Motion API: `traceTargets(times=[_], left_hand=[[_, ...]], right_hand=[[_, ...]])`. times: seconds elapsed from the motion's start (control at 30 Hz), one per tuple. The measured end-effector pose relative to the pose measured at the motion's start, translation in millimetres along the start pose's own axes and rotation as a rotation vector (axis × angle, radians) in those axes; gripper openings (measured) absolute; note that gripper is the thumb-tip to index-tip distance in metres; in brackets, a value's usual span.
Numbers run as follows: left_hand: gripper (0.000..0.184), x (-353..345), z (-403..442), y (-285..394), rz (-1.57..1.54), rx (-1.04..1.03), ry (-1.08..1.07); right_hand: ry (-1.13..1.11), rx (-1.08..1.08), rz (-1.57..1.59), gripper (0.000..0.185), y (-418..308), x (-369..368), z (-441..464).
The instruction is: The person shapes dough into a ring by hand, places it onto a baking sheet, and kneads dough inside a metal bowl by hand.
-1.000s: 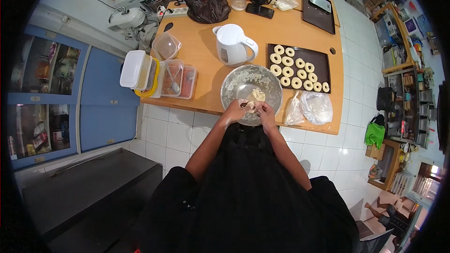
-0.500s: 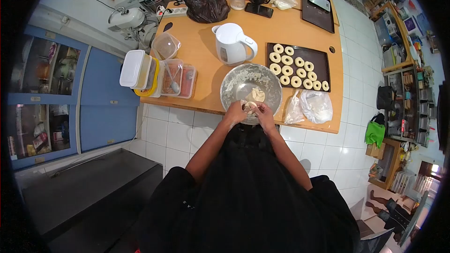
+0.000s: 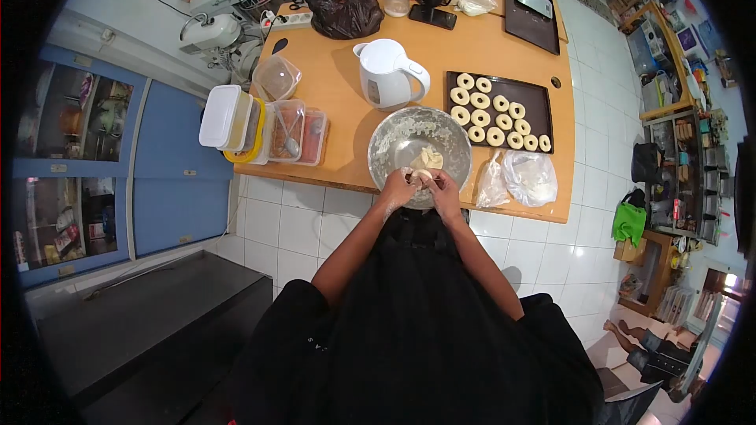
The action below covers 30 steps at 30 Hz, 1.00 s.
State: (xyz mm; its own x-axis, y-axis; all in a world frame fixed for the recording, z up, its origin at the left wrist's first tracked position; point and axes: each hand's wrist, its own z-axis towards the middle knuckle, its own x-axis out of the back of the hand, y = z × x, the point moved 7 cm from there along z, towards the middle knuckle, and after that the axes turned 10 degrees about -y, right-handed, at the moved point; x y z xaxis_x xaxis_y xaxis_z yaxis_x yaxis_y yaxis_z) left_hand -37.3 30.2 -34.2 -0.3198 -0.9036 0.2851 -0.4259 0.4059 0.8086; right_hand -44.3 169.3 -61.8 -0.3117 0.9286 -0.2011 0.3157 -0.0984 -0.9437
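Over the near side of a metal mixing bowl [image 3: 384,142] my two hands meet around a small piece of dough [image 3: 421,176]. My left hand [image 3: 399,186] pinches it from the left with bent fingers. From the right, the fingers of my right hand [image 3: 443,190] close on the same piece. More pale dough [image 3: 430,157] lies inside the bowl just beyond my fingertips, and dried dough smears coat the bowl's wall. To the right, a dark baking tray [image 3: 538,97] carries several ring-shaped dough pieces [image 3: 480,100].
A white electric kettle [image 3: 383,75] stands behind the bowl. Plastic containers [image 3: 295,135] are at the table's left edge; plastic bags [image 3: 529,179] lie at the right front. Farther back are a black bag [image 3: 345,12], a phone [image 3: 432,17] and another tray [image 3: 529,30].
My fingers have shifted slightly on the dough piece, which now shows less of its surface between them. The whole view has moved a little. At the far right, a person's legs have changed position.
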Motion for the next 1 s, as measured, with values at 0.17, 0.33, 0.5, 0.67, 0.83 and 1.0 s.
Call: traceTargets(times=[0.17, 0.33, 0.5, 0.67, 0.83, 1.0], left_hand=[[0.032, -1, 4, -7, 0.082, -0.042, 0.089], [0.033, 3, 2, 6, 0.069, -0.066, 0.063], [0.034, 7, 4, 7, 0.048, -0.126, 0.063], [0.033, 5, -5, 27, 0.246, -0.258, 0.095], [0.032, 6, -5, 29, 0.240, -0.242, 0.113], [0.031, 3, -2, 22, 0.210, -0.240, 0.148]], right_hand=[[0.000, 0.035, 0.066, 0.021, -2, -2, -1], [0.023, -0.080, 0.073, 0.027, -7, 1, -5], [0.005, -0.100, 0.108, 0.028, -12, -1, -6], [-0.023, -0.042, 0.044, 0.025, -13, -3, -7], [-0.026, -0.024, 0.043, 0.027, -10, 0, -6], [-0.040, -0.120, 0.042, 0.028, 9, 4, -5]])
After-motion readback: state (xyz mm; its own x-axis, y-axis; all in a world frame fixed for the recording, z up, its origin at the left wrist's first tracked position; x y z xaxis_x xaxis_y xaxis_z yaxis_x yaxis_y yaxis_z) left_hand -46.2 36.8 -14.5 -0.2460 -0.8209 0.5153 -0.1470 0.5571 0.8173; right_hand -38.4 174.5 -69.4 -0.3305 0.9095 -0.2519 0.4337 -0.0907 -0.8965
